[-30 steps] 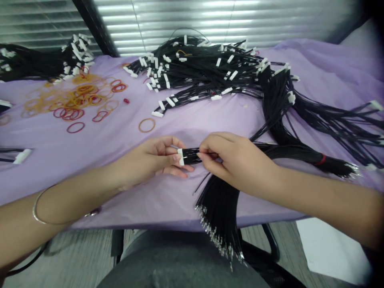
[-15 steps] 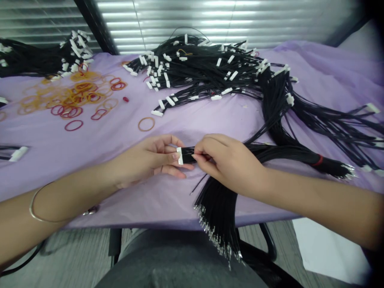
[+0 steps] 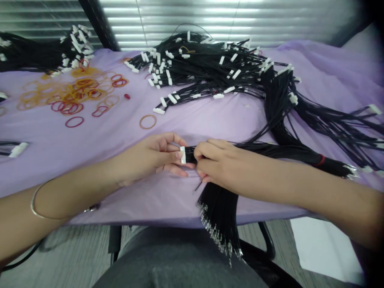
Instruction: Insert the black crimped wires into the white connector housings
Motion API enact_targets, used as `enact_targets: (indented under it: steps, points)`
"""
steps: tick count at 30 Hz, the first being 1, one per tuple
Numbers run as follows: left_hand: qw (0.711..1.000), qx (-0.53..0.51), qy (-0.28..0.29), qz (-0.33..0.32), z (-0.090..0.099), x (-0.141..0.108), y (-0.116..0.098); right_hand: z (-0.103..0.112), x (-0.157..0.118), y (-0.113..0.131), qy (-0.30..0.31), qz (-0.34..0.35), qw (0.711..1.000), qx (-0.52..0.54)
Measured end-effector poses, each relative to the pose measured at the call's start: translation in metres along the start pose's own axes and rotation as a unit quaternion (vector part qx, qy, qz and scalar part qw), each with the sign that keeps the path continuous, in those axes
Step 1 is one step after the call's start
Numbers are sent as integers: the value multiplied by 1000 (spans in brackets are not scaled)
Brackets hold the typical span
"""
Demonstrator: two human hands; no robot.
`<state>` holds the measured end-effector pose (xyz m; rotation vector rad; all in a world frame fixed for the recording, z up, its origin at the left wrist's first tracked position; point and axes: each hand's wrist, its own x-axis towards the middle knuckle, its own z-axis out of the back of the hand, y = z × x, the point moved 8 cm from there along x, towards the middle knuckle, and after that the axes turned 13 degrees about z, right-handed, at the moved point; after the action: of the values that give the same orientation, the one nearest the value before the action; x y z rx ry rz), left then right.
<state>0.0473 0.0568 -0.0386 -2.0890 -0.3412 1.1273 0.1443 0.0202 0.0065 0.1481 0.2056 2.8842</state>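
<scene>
Between thumb and fingers, my left hand (image 3: 163,154) pinches a white connector (image 3: 183,155) with black wires running out of its right side. My right hand (image 3: 214,160) is closed just right of the connector, over those wires, with its fingertips by the end of one loose black wire (image 3: 198,186). What lies inside its fingers is mostly hidden. Below it a bundle of black wires with silver metal tips (image 3: 220,212) hangs over the table's front edge. Another bundle, tied with a red band (image 3: 321,160), stretches to the right beyond my right hand.
Black cables with white connectors (image 3: 204,64) are heaped at the back. Yellow and red rubber bands (image 3: 81,94) lie at the left, and a single band (image 3: 148,121) lies nearer. More cables (image 3: 33,52) sit at the back left. Purple cloth (image 3: 120,140) covers the table.
My right hand's fingers have moved down slightly and curled towards the loose wire end. My left hand still holds the connector, a little further right in view.
</scene>
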Motion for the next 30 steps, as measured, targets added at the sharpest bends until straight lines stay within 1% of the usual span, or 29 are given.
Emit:
enact_targets:
  steps: [2, 3, 5, 6, 8, 10, 11, 15, 24, 30]
  points:
    - [1000, -9, 6, -4, 0, 0, 0, -1, 1, 1, -30, -9, 999, -37]
    - [1000, -15, 12, -5, -1, 0, 0, 0, 2, 1, -51, -2, 998, -33]
    - [1000, -19, 17, -7, -1, 0, 0, 4, 3, 0, -95, 21, 995, 21]
    - [1000, -16, 14, -6, 0, 0, 0, 7, 3, -4, -108, 17, 992, 58]
    - [1000, -10, 8, -8, 0, 0, 0, 10, 2, -17, -118, -30, 987, 104]
    - [1000, -6, 6, -10, 0, 0, -1, 15, -1, -27, -127, -82, 985, 89]
    - [1000, -3, 5, -10, 0, 0, -1, 18, -2, -28, -135, -91, 984, 68]
    - [1000, 0, 4, -11, 0, -1, 0, 26, -3, -23, -178, -79, 981, 6]
    - [1000, -18, 1, -4, 2, -1, 0, 28, -7, -23, -204, -98, 973, -40]
    - [999, -36, 12, -6, 1, 0, -1, 22, -3, -19, -186, -89, 978, -39]
